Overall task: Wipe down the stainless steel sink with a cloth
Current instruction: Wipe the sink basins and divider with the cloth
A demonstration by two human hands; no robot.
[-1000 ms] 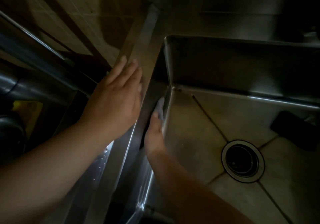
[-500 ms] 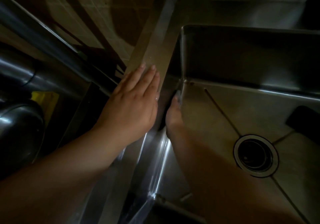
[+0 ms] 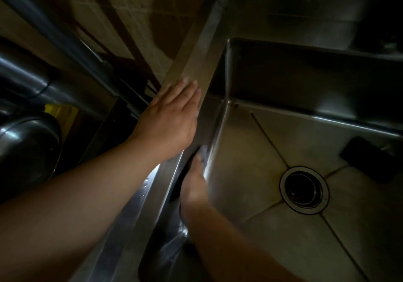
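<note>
The stainless steel sink point(image 3: 250, 155) fills the right half of the view, its round drain point(image 3: 304, 191) set toward four o'clock from the picture's centre, with creases in the basin floor running out from it. The left hand point(image 3: 169, 120) is laid flat on the sink's left rim point(image 3: 196, 63), palm down, its fingers point(image 3: 185, 89) straight and held together, pointing toward one o'clock along the rim. The right hand point(image 3: 194, 183) is placed inside the basin against the left wall, just below and at five o'clock from the left hand. A pale cloth point(image 3: 204, 153) is pressed against that wall under the right hand's fingertips; only a small blurred patch of it is seen at twelve o'clock from the hand. Whether the right fingers are curled round the cloth or lie straight on it cannot be told, since the hand is seen edge-on and in dim light. A dark flat object point(image 3: 370, 159) lies on the basin floor at two o'clock from the drain, near the right edge. Outside the sink, at nine o'clock, a rounded metal vessel point(image 3: 28, 146) is seen, with something yellow point(image 3: 61, 113) just above it. Tiled floor point(image 3: 104, 26) is visible at eleven o'clock.
</note>
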